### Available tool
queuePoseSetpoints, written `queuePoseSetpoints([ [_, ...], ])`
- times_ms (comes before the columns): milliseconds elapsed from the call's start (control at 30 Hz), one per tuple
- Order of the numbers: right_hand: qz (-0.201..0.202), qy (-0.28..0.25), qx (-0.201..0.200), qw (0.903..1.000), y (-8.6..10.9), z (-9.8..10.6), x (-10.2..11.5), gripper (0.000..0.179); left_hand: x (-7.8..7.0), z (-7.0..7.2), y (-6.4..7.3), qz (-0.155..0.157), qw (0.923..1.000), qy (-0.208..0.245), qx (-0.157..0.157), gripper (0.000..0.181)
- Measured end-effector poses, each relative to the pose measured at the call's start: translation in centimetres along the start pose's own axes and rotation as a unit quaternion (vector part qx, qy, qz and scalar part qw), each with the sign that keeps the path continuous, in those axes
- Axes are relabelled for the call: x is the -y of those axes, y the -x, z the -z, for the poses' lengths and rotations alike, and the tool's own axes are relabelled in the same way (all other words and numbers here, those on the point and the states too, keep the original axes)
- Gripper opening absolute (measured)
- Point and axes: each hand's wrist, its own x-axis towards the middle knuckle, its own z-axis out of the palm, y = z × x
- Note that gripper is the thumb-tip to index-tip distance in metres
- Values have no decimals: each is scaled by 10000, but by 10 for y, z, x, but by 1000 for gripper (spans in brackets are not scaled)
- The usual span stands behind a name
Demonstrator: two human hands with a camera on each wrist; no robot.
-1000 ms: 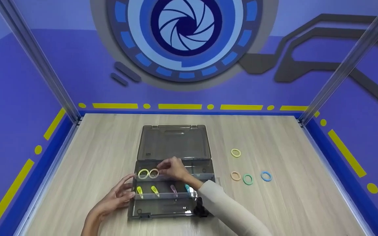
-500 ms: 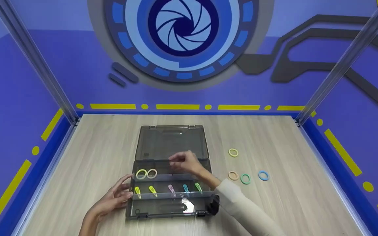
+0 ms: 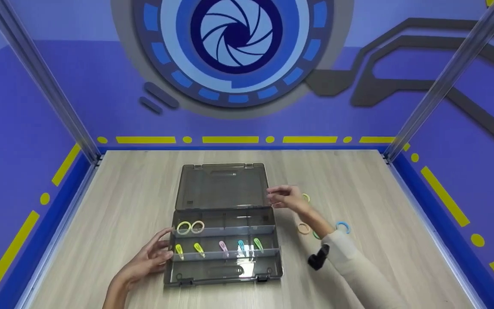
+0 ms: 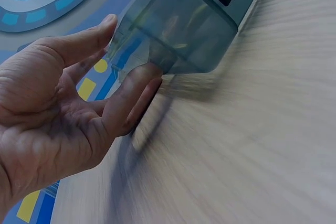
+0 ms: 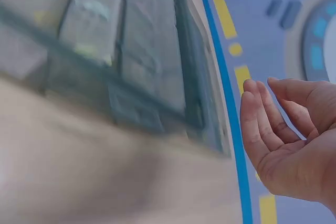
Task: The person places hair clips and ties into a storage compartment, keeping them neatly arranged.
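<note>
An open smoky see-through plastic organizer box (image 3: 278, 262) lies on the table with its lid (image 3: 223, 189) folded back. My left hand (image 3: 146, 257) rests against the box's left side, thumb and fingertips touching the wall, as the left wrist view also shows. Two hair ties, one yellow (image 3: 178, 228) and one peach (image 3: 203, 226), are in the back row. The middle row has several snap hair clips: yellow (image 3: 179, 252), pink (image 3: 224, 249), blue (image 3: 241, 246) and green (image 3: 259, 244) among them. Beside the lid's right edge my right hand (image 3: 287, 198) hovers with loosely bent fingers, holding nothing.
Right of the box lie more hair ties: a peach one (image 3: 304, 234), a blue one (image 3: 342, 222), and a yellow one (image 3: 308, 198) and a green one (image 3: 315, 235) partly hidden by the right hand and arm. Blue printed walls surround the wooden table (image 3: 131, 193).
My right hand has moved from over the back row, beside the peach hair tie, rightward past the lid toward the loose hair ties. The left hand has stayed at the box's side.
</note>
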Motion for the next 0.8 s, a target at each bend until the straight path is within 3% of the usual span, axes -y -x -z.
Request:
queuePoseSetpoints([
  [267, -269, 227, -447, 9984, 26, 67, -7, 39, 1, -1, 0, 54, 9999, 11, -95, 81],
  [533, -539, 437, -789, 9945, 54, 113, -28, 42, 2, 1, 5, 195, 9997, -43, -149, 82],
  [800, -838, 421, -1137, 9891, 81, 155, -53, 41, 2, 1, 0, -2, 10000, -5, 82, 82],
])
